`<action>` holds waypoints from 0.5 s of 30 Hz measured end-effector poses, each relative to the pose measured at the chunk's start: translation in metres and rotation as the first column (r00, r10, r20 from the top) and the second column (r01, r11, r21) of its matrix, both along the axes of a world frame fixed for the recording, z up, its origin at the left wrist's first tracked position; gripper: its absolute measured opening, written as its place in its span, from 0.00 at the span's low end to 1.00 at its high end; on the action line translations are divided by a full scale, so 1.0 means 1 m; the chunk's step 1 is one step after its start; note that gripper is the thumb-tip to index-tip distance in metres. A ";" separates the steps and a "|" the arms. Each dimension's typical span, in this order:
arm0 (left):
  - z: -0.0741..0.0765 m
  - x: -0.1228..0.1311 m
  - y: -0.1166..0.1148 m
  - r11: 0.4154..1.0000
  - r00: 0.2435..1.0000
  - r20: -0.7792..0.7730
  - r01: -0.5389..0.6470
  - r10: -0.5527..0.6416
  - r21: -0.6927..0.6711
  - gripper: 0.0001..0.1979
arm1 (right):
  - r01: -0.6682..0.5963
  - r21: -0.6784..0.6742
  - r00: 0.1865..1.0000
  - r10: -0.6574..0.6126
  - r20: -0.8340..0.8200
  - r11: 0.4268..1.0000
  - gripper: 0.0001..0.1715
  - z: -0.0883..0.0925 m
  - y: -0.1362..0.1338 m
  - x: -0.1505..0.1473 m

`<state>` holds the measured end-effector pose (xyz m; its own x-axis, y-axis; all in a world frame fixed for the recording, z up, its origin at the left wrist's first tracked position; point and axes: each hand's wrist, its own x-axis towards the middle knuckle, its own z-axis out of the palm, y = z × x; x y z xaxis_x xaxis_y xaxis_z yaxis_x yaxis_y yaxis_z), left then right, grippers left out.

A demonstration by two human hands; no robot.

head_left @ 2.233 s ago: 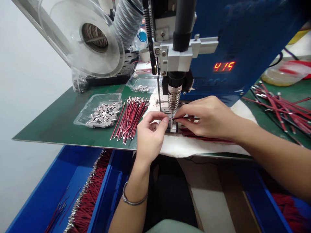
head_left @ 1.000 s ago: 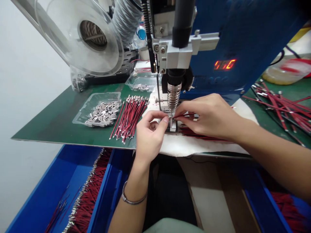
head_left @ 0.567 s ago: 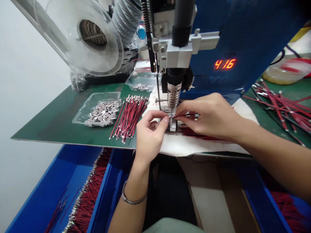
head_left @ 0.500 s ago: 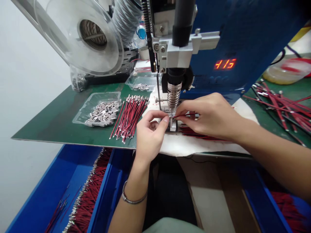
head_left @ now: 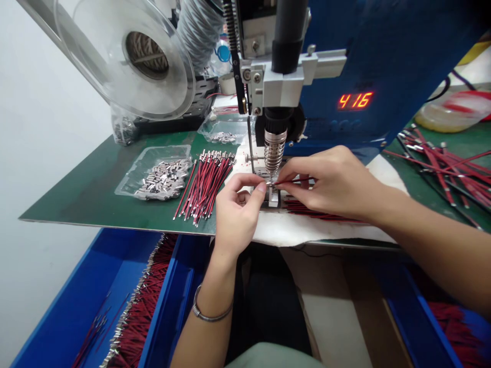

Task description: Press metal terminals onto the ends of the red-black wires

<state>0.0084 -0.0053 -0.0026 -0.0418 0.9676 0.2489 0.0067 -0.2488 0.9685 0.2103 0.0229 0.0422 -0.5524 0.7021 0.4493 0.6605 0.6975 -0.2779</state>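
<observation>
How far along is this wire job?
Done: capped wires lie in the blue bin; display reads 416. In hand: right hand pinches a red wire under the machine tip, left hand beside it. Left, seemingly: a wire bundle and metal sleeves on the green mat.

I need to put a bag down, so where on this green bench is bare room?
Bare green mat lies left of the tray of metal sleeves, plus a strip along its front edge. Crowded: under the nozzle, where the left hand meets the right hand pinching a red wire, and the loose wires far right.
</observation>
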 end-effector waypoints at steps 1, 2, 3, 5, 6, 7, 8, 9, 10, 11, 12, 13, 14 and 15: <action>0.000 0.000 0.000 1.000 1.000 -0.002 -0.002 0.002 -0.005 0.05 | -0.004 0.000 1.000 0.004 -0.002 1.000 0.08 0.000 0.000 0.000; 0.001 0.000 0.000 1.000 1.000 -0.004 -0.004 0.004 -0.009 0.05 | -0.007 0.000 1.000 0.007 -0.003 1.000 0.08 0.000 0.000 -0.001; 0.001 0.000 0.000 1.000 1.000 -0.005 -0.006 0.006 -0.010 0.04 | -0.008 -0.001 1.000 0.008 -0.003 1.000 0.08 0.000 -0.001 -0.001; 0.002 0.000 0.000 1.000 1.000 -0.010 -0.007 0.007 -0.006 0.04 | -0.007 -0.003 1.000 0.007 0.005 1.000 0.08 0.000 -0.001 -0.002; 0.002 0.000 0.000 1.000 1.000 -0.013 -0.008 0.008 -0.002 0.04 | -0.004 -0.001 1.000 0.004 0.010 1.000 0.08 0.000 -0.001 -0.002; 0.002 0.000 0.000 1.000 1.000 -0.015 -0.008 0.008 0.002 0.04 | -0.001 0.000 1.000 0.001 0.013 1.000 0.08 0.001 -0.001 -0.002; 0.002 0.000 0.000 1.000 1.000 -0.015 -0.009 0.009 0.006 0.03 | 0.000 0.002 1.000 0.000 0.016 1.000 0.08 0.001 -0.001 -0.002; 0.002 0.000 0.000 1.000 1.000 -0.014 -0.009 0.009 0.008 0.03 | 0.003 0.003 1.000 -0.003 0.018 1.000 0.08 0.001 -0.001 -0.003; 0.002 0.000 0.000 1.000 1.000 -0.012 -0.008 0.008 0.008 0.03 | 0.004 0.005 1.000 -0.004 0.019 1.000 0.08 0.001 -0.001 -0.003; 0.002 0.000 0.000 1.000 1.000 -0.011 -0.005 0.005 0.009 0.03 | 0.006 0.008 1.000 -0.006 0.021 1.000 0.07 0.001 -0.001 -0.003; 0.001 0.000 0.000 1.000 1.000 -0.011 -0.003 0.003 0.009 0.03 | 0.008 0.011 1.000 -0.009 0.024 1.000 0.07 0.001 -0.001 -0.003; 0.001 0.000 0.000 1.000 1.000 -0.014 -0.002 0.002 0.010 0.03 | 0.012 0.018 1.000 -0.012 0.027 1.000 0.07 0.001 -0.001 -0.003; 0.001 0.000 0.000 1.000 1.000 -0.016 -0.002 0.002 0.011 0.03 | 0.015 0.026 0.999 -0.016 0.029 1.000 0.07 0.000 0.000 -0.003; 0.002 0.000 0.000 1.000 1.000 -0.018 -0.002 0.002 0.011 0.03 | 0.020 0.033 0.999 -0.021 0.033 0.999 0.07 0.000 0.000 -0.002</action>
